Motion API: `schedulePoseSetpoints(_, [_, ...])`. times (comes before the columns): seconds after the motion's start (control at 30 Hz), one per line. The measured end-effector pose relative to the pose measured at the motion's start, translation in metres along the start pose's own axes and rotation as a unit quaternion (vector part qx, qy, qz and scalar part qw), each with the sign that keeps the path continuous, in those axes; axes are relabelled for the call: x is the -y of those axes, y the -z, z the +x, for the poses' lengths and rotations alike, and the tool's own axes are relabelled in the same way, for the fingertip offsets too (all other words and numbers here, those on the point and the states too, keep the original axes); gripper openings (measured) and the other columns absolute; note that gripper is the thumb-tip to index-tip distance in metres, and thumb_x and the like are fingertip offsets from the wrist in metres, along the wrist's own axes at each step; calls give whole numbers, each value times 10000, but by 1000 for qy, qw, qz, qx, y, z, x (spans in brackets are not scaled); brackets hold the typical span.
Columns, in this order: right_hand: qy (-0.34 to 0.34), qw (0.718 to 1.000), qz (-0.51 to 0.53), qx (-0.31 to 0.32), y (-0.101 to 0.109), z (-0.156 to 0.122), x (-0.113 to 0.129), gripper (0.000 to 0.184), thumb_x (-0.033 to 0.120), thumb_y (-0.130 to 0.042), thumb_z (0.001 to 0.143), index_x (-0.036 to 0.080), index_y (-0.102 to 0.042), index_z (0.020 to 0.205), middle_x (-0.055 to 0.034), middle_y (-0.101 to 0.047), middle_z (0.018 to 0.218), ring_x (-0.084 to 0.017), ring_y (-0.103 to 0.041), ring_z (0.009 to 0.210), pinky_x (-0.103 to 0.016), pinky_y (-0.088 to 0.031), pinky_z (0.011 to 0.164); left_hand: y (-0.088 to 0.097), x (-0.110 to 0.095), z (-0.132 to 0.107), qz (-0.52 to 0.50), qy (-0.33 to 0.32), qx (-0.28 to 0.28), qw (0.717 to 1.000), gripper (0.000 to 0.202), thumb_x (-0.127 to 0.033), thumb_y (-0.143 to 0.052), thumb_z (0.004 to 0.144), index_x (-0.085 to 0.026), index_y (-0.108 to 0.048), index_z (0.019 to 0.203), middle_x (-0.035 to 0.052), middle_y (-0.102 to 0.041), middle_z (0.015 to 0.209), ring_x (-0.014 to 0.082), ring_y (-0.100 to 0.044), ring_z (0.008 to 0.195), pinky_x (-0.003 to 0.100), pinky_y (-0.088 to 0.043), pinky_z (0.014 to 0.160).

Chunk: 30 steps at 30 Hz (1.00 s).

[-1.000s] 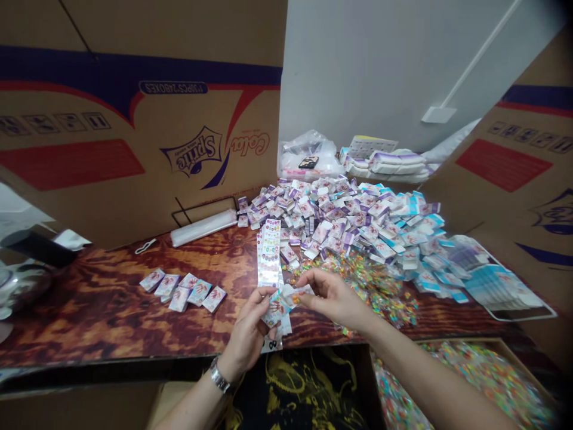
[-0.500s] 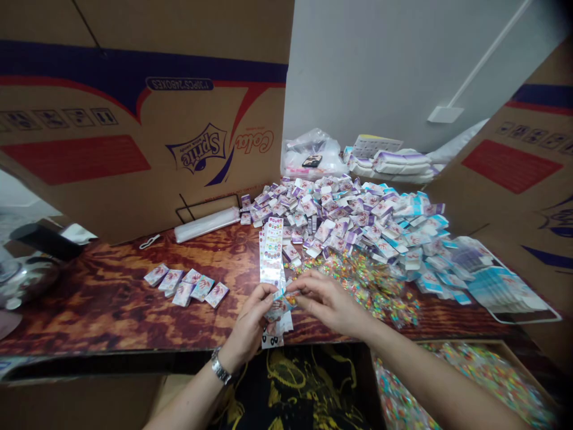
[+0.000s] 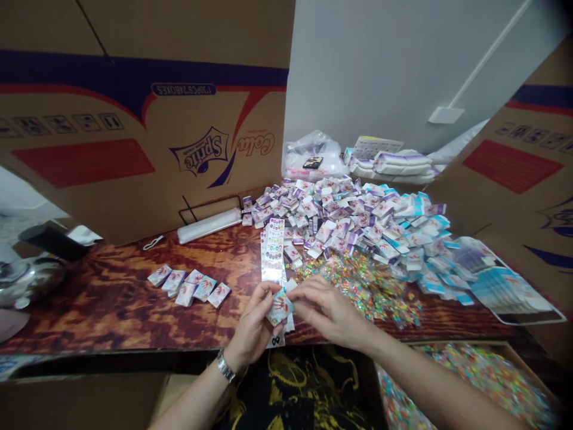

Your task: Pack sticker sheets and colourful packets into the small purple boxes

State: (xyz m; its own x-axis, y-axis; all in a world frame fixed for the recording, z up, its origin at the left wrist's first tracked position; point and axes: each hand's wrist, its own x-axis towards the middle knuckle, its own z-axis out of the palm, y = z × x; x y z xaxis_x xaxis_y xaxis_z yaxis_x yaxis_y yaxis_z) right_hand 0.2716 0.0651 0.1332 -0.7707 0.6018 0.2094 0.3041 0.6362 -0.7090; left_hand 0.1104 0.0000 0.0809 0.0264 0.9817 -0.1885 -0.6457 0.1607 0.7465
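My left hand [image 3: 253,325] and my right hand [image 3: 329,310] meet over the table's front edge, both pinching one small printed box [image 3: 279,306]. Just beyond my fingers a long strip of sticker sheets [image 3: 273,251] lies on the wooden table [image 3: 102,304]. A scatter of small colourful candy packets [image 3: 367,283] lies to the right of my hands. Behind it spreads a big heap of small purple and blue boxes [image 3: 358,218]. A short row of several finished boxes [image 3: 190,285] lies to the left.
Large Cola Sprite cartons [image 3: 134,119] wall the left and back, another carton [image 3: 514,161] the right. A roll of clear bags [image 3: 208,225], a plastic bag [image 3: 313,156], stacked flat boxes [image 3: 396,164] and a tray of blue cards [image 3: 501,280] lie around. A box of candy [image 3: 470,382] stands below right.
My hands have drawn closer together around the small box, the right fingers closing over it. The view has shifted slightly; nothing else on the table moved.
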Motion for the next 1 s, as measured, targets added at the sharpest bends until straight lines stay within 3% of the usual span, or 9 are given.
schedulePoseSetpoints(0.17, [-4, 999, 21, -29, -11, -10, -13, 311, 262, -571, 851, 222, -560, 1160, -106, -442, 1193, -214, -443, 1143, -368, -433, 933, -3, 0, -3, -28, 52, -10, 998, 298, -372, -620, 795, -255, -444, 1005, -32, -544, 778, 55, -502, 539, 136, -349, 457])
schedulePoseSetpoints(0.27, [19, 998, 21, -49, -16, -13, -22, 272, 216, -534, 871, 219, -569, 1140, -104, -461, 1163, -211, -472, 1120, -373, -448, 926, 1, -6, -2, 106, 13, 41, 993, 406, -310, -695, 732, -247, -452, 1051, -26, -555, 821, 75, -527, 619, 171, -408, 556])
schedulePoseSetpoints(0.33, [40, 997, -2, -60, -17, -14, -25, 267, 203, -533, 870, 211, -570, 1134, -110, -470, 1155, -215, -487, 1105, -379, -462, 911, 5, -12, 1, 276, -52, 69, 957, 402, -293, -700, 724, -220, -496, 1062, 12, -581, 896, 130, -557, 754, 234, -450, 673])
schedulePoseSetpoints(0.4, [64, 995, -40, -63, -16, -15, -26, 272, 187, -527, 870, 205, -566, 1138, -129, -448, 1219, -231, -458, 1157, -405, -455, 926, 9, -17, 2, 432, -122, 76, 890, 408, -293, -689, 728, -208, -527, 1093, 58, -590, 1019, 194, -554, 902, 310, -454, 790])
schedulePoseSetpoints(0.47, [80, 993, -74, -53, -12, -14, -25, 273, 169, -512, 874, 207, -565, 1139, -141, -386, 1328, -252, -387, 1244, -443, -425, 966, 11, -19, 1, 524, -172, 72, 831, 446, -285, -653, 756, -219, -502, 1170, 87, -576, 1123, 230, -542, 986, 366, -441, 856])
schedulePoseSetpoints(0.53, [85, 993, -84, -25, -7, -13, -24, 282, 148, -492, 880, 215, -561, 1145, -127, -313, 1417, -250, -320, 1304, -457, -389, 1006, 11, -17, -1, 565, -199, 70, 798, 491, -249, -593, 799, -229, -430, 1261, 102, -546, 1204, 237, -524, 1054, 389, -417, 910])
schedulePoseSetpoints(0.73, [49, 997, -49, 45, 2, -10, -16, 244, 102, -455, 879, 195, -589, 1060, -108, -435, 1344, -202, -400, 1261, -396, -395, 1011, 3, -6, -6, 580, -216, 73, 782, 474, -152, -515, 820, -236, -413, 1275, 88, -545, 1182, 209, -523, 1057, 343, -426, 906])
schedulePoseSetpoints(0.83, [8, 999, -45, -11, -6, -11, -12, 224, 102, -459, 855, 195, -585, 1016, -97, -533, 1213, -198, -509, 1138, -387, -441, 953, 1, -5, -5, 585, -223, 72, 776, 463, -83, -495, 785, -226, -437, 1221, 78, -551, 1127, 197, -526, 1023, 329, -437, 884])
schedulePoseSetpoints(1.0, [-67, 989, -12, -131, -28, -14, -8, 490, 127, -500, 812, 202, -384, 1282, -108, -539, 1189, -211, -554, 1053, -369, -492, 874, 6, 1, -6, 627, -268, 56, 730, 470, -54, -475, 762, -215, -434, 1201, 98, -526, 1115, 203, -529, 1019, 324, -467, 858])
